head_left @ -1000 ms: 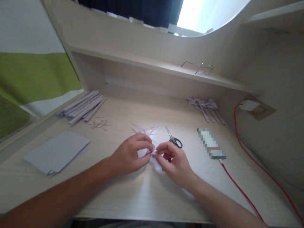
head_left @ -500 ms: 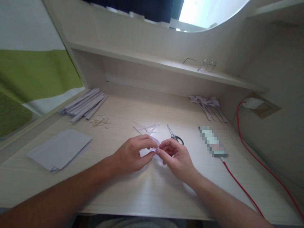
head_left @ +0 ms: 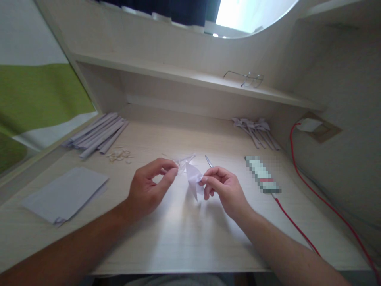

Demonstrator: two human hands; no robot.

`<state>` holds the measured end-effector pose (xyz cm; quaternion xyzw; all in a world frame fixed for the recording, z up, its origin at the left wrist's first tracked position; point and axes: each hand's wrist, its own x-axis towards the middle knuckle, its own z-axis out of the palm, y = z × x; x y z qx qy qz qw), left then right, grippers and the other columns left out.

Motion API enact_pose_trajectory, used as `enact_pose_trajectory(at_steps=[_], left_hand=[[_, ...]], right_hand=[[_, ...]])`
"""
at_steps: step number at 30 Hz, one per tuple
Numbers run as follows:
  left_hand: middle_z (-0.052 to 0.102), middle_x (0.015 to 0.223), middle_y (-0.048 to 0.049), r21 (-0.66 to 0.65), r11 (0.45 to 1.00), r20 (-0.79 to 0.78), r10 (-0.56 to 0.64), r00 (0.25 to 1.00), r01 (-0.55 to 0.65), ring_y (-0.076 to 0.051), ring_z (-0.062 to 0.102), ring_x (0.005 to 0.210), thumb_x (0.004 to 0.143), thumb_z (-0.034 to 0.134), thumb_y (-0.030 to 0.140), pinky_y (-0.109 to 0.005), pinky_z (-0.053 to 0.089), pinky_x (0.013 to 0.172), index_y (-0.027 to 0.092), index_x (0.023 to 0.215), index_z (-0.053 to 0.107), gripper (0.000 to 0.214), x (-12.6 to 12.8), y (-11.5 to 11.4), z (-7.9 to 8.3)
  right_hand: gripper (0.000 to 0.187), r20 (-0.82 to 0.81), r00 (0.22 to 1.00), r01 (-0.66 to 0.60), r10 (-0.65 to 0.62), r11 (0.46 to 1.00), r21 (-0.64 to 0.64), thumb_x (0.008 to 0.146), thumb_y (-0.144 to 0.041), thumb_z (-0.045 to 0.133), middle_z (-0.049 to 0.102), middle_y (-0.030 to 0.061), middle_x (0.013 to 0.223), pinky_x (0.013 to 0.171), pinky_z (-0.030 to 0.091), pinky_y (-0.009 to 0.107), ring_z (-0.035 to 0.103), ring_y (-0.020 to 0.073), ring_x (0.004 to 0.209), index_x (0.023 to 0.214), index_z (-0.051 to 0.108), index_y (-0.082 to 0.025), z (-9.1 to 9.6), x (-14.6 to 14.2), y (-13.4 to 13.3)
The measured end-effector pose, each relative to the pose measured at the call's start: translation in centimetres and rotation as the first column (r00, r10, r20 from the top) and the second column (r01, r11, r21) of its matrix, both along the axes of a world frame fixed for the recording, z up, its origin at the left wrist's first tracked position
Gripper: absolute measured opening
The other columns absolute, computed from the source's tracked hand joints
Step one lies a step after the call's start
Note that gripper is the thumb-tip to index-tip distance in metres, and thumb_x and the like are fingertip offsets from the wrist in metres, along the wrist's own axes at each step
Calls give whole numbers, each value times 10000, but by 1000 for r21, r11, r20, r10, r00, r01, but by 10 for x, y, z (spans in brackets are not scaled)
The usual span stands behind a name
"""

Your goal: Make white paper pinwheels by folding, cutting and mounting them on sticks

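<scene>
My right hand (head_left: 222,188) pinches a folded white paper pinwheel (head_left: 194,178) between thumb and fingers, its pointed blades hanging over the desk. Left of it, my left hand (head_left: 153,182) has thumb and index fingertips pressed together, apart from the paper; whatever is between them is too small to make out. Just beyond the pinwheel lie thin, clear plastic-looking scraps (head_left: 186,160), partly covered by it. A pair of scissors (head_left: 208,160) shows only its blades behind my right hand, which hides the handles.
Rolled paper tubes (head_left: 98,134) and a small heap of pale thin bits (head_left: 119,155) lie at left, above paper sheets (head_left: 68,192). Paper pinwheels on sticks (head_left: 256,129) rest back right. A phone (head_left: 263,174) with a red cable (head_left: 293,222) lies right. Glasses (head_left: 251,80) sit on the shelf.
My hands have come apart: the left has drawn back leftward, while the right keeps the paper pinwheel, now more visible. The whole view has shifted slightly.
</scene>
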<state>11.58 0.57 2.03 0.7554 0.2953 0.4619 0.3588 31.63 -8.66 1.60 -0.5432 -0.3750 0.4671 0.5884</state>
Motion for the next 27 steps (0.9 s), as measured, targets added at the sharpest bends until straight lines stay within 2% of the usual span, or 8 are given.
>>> enact_pose_trajectory(at_steps=[2, 7, 10, 13, 16, 19, 24, 27], left_hand=[[745, 856, -10, -70, 997, -69, 27, 997, -32, -161, 689, 778, 875, 693, 272, -253, 552, 687, 206, 848, 712, 75, 3, 3, -3], [791, 980, -41, -241, 953, -233, -240, 942, 183, -207, 733, 836, 878, 692, 321, -297, 576, 731, 206, 985, 766, 173, 12, 5, -18], [795, 954, -37, -347, 898, -163, -341, 926, 270, -206, 732, 818, 898, 683, 327, -286, 570, 708, 213, 973, 769, 161, 15, 1, -25], [795, 1030, -63, -461, 808, -11, -418, 908, 367, -228, 738, 909, 879, 715, 311, -315, 584, 786, 206, 1030, 766, 191, 18, 0, -29], [791, 1079, -83, -521, 741, 112, -431, 895, 423, -250, 738, 990, 839, 768, 310, -374, 575, 907, 192, 1065, 759, 255, 22, 2, -31], [796, 1071, -83, -552, 714, 164, -414, 895, 431, -256, 742, 1005, 819, 792, 319, -406, 565, 953, 190, 1064, 759, 278, 22, 5, -32], [804, 1043, -73, -585, 698, 177, -388, 904, 414, -245, 748, 978, 803, 806, 299, -377, 568, 928, 185, 1030, 767, 258, 19, 6, -29], [804, 1021, -67, -593, 710, 138, -374, 917, 379, -232, 745, 948, 799, 818, 292, -338, 568, 874, 184, 1069, 763, 295, 17, 7, -29]], right_hand=[[175, -38, 999, 17, -16, 1000, 14, 781, -273, 809, 751, 1, 717, 497, 447, 234, 627, 108, 475, 807, 661, -183, -1, 3, 1], [198, -60, 998, 13, -9, 998, 59, 767, -287, 825, 759, 6, 738, 522, 501, 251, 650, 119, 507, 806, 659, -185, 1, 0, -1], [219, 1, 1000, 17, -17, 994, 109, 755, -304, 842, 735, 0, 711, 537, 538, 266, 651, 126, 534, 793, 663, -183, 6, -6, -5], [204, 61, 998, 11, -21, 988, 152, 771, -306, 836, 712, -5, 712, 558, 558, 271, 656, 132, 578, 811, 675, -187, 7, -10, -8], [155, 158, 987, 15, -44, 983, 181, 813, -280, 806, 713, 3, 741, 575, 552, 270, 658, 131, 598, 850, 688, -187, 3, -10, -10], [131, 237, 970, 8, -53, 983, 184, 848, -288, 780, 714, 9, 751, 578, 548, 276, 656, 139, 612, 880, 698, -192, -1, -8, -11], [96, 360, 929, 11, -84, 980, 199, 873, -283, 752, 732, 21, 767, 603, 538, 274, 676, 153, 674, 885, 723, -192, -1, -6, -11], [43, 492, 862, 10, -119, 976, 218, 874, -231, 728, 749, 18, 771, 586, 506, 252, 676, 142, 673, 873, 748, -193, 1, -5, -12]])
